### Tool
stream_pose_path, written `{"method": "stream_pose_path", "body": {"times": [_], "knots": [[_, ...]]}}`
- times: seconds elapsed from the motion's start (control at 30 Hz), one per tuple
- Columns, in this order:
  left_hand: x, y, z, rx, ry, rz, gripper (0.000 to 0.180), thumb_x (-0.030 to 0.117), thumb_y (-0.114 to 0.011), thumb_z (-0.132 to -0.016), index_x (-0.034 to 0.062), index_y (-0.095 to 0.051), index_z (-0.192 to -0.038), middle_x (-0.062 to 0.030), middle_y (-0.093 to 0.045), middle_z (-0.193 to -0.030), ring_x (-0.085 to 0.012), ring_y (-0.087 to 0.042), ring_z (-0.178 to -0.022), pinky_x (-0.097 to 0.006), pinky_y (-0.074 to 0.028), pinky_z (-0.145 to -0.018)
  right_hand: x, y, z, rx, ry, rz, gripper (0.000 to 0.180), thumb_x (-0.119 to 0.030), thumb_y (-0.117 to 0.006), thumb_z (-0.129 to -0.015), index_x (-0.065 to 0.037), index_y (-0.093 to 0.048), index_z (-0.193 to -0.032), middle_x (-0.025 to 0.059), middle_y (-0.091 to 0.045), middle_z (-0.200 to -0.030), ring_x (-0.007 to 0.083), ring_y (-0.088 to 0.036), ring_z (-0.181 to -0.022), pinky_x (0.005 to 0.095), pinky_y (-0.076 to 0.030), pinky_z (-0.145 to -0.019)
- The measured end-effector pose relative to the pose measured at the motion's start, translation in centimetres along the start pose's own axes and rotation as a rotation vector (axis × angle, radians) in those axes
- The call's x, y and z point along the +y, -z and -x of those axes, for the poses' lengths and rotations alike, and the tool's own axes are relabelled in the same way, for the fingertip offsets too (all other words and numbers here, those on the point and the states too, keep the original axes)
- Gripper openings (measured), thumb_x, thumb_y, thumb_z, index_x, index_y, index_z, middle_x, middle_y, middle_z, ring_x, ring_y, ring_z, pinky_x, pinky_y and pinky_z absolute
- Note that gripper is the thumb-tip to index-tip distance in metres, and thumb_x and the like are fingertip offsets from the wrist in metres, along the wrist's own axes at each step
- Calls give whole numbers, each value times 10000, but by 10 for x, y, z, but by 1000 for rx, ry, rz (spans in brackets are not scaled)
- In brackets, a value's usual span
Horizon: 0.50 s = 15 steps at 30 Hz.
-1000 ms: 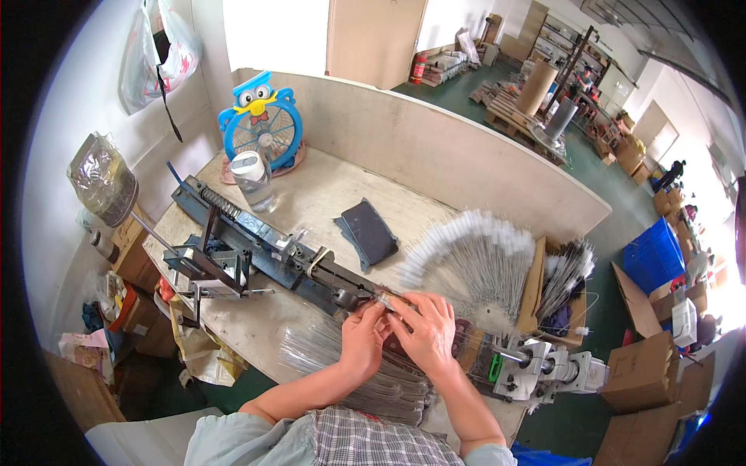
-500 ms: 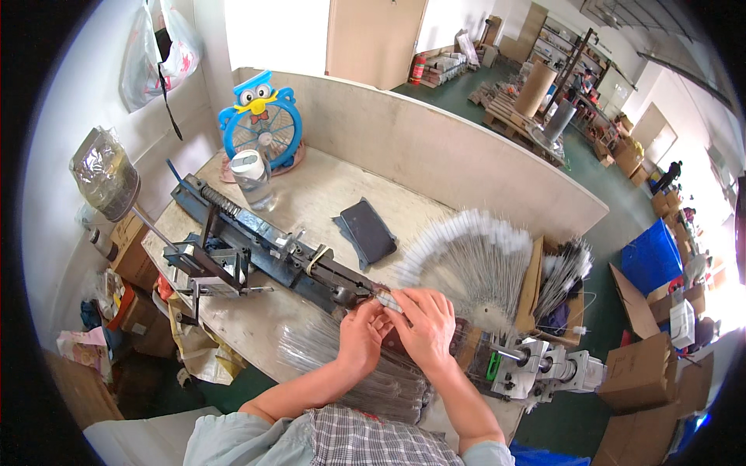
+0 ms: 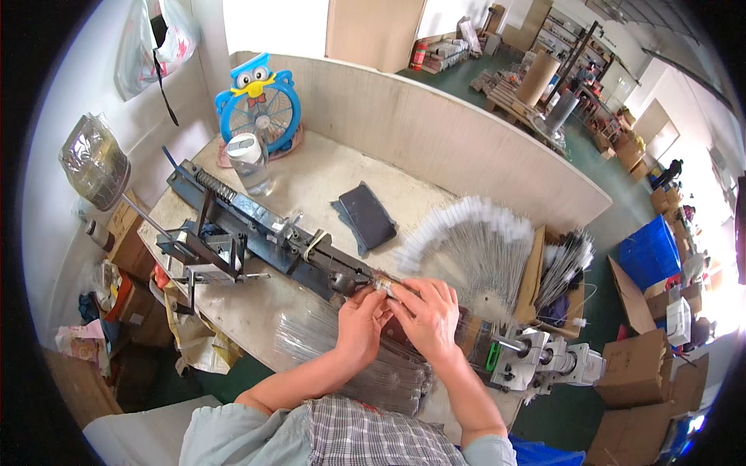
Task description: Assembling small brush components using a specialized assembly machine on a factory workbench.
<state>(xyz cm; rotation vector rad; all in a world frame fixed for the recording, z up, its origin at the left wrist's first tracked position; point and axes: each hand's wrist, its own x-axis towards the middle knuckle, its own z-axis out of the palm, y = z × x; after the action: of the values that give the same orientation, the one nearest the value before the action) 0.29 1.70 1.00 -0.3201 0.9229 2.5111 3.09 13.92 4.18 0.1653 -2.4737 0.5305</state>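
My left hand (image 3: 360, 326) and my right hand (image 3: 426, 317) meet at the near end of a long dark metal bench fixture (image 3: 260, 227). Fingers of both are pinched together around a small whitish piece (image 3: 382, 286), mostly hidden by the fingertips, so I cannot make out its kind. Just left of the fingertips is a round dark metal part (image 3: 343, 283) of the fixture. Under my forearms lies a bundle of thin metal wires (image 3: 388, 380). Beyond my right hand, wire brushes with white bristle tips (image 3: 458, 233) are fanned out on the table.
A phone (image 3: 367, 216) lies on a dark cloth behind the fixture. Farther back stand a clear jar (image 3: 249, 167) and a blue cartoon fan (image 3: 260, 116). Right of my hands are a metal shaft mechanism (image 3: 544, 361) and a cardboard box (image 3: 531, 276) of brushes. A low partition (image 3: 435, 124) edges the table.
The whitish piece shows less between my fingers, and my right fingertips have shifted slightly. Both hands stay at the fixture's end. The view has tilted a little.
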Motion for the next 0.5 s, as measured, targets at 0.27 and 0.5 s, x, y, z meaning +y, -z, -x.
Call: {"method": "stream_pose_path", "body": {"times": [0.27, 0.5], "knots": [[-1, 6, -3, 17, 38, 87, 110, 146, -530, -910, 77, -573, -984, -12, -616, -944, -114, -594, -878, -284, -458, -803, -1, -2, -4, -39, -5, -35, 263, -175, -716, -708, -145, -688, -968, 13, -623, -977, 216, -566, -933, 372, -411, -786], [-3, 10, -4, -24, 37, 106, 199, 234, -447, -944, 71, -544, -1003, -39, -611, -1003, -151, -586, -928, -317, -446, -861, -5, -3, -8, -37, 7, -50, 269, -181, -736, -695, -126, -699, -955, 20, -633, -969, 222, -571, -939, 369, -415, -800]]}}
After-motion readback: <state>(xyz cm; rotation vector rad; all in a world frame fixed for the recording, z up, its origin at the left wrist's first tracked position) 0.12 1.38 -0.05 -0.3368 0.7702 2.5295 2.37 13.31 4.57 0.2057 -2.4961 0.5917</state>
